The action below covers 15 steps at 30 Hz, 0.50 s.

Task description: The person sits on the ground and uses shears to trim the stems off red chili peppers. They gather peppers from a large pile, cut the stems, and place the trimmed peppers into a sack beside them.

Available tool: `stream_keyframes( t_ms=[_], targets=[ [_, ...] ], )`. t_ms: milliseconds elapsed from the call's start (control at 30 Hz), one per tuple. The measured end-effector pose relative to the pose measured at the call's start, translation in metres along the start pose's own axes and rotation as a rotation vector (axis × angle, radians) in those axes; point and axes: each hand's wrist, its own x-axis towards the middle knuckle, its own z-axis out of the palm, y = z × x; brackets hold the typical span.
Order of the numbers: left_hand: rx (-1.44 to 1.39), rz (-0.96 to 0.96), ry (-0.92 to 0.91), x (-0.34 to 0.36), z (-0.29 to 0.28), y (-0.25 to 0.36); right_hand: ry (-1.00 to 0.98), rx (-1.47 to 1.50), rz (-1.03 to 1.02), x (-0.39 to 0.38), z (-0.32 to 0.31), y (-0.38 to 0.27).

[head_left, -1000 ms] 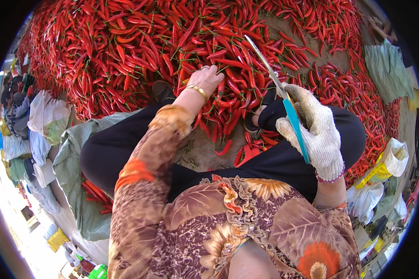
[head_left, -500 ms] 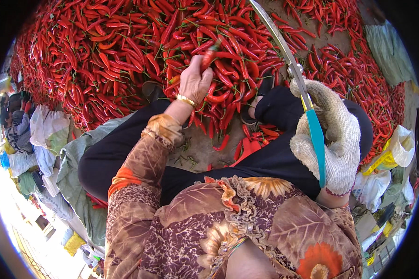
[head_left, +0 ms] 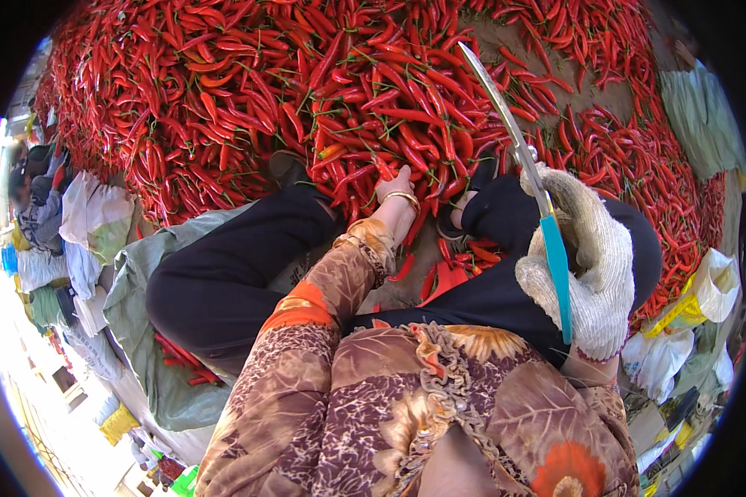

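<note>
A big heap of red chili peppers [head_left: 240,99] with green stems lies in front of me. Bent low at its near edge, my left hand [head_left: 396,187] is bare and wears a gold bracelet. Its fingers are closed at a red chili pepper [head_left: 383,167] and partly hidden from above. On the other side, my right hand [head_left: 593,265], in a white knitted glove, is curled around long scissors [head_left: 559,273] with a teal handle. The metal blades point away over the peppers, lying together. Part of the scissors is covered by the glove.
My dark-trousered legs [head_left: 215,282] spread around the near peppers. A flat red piece [head_left: 445,282] lies between them. Grey-green sheeting [head_left: 182,398] and sacks [head_left: 95,211] are at left, where another person [head_left: 41,203] sits. White bags [head_left: 663,352] stand at right.
My left hand has come nearer and to the right, down to the heap's near edge, from higher up where it held a pepper. The scissors have shifted slightly nearer in view.
</note>
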Motion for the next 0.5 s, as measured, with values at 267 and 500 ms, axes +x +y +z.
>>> stream_keyframes(
  t_ms=[267,500],
  targets=[
    [0.302,0.671,-0.218,-0.016,-0.05,0.031,0.052,-0.066,-0.088,-0.002,0.003,0.005],
    [1.291,1.104,-0.313,0.004,-0.046,0.129,0.029,-0.261,-0.094,-0.001,-0.001,0.004]
  ],
)
